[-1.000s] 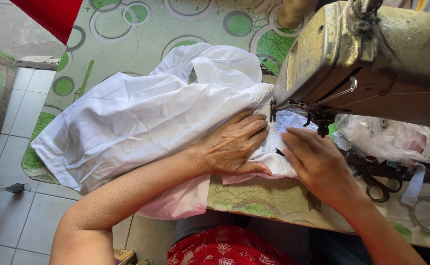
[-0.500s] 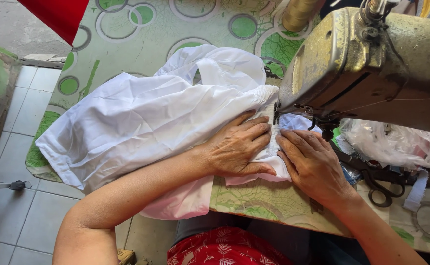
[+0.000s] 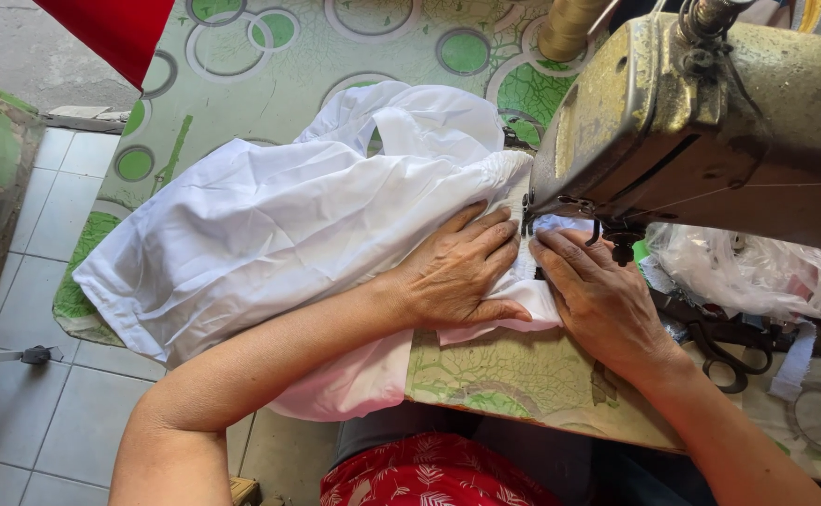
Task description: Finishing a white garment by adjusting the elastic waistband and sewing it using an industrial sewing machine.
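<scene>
Under the head of the old sewing machine (image 3: 710,122), white fabric (image 3: 270,234) is lying bunched across the green patterned table cover (image 3: 523,375), most of it spreading away from the machine on the left side and draping off the table edge toward the tiled floor (image 3: 45,412). Left hand (image 3: 462,272) is lying flat, fingers spread a little, pressing the cloth down just beside the needle area. Right hand (image 3: 602,300) is also flat and open on the cloth, fingertips touching the seam strip right below the presser foot (image 3: 616,239); it is gripping nothing, only pinning the fabric. Both hands are sitting either side of the stitch line, close together. Step in hand looks like guiding the seam under the foot, stitching underway or about to run. Next move probably calls for feeding the cloth evenly away from the body, keeping the edge aligned and fingertips clear of the needle. Black scissors (image 3: 724,342) and a crumpled clear plastic bag (image 3: 747,272) are lying right of the machine head. Thread cone (image 3: 569,28) is standing behind it.
</scene>
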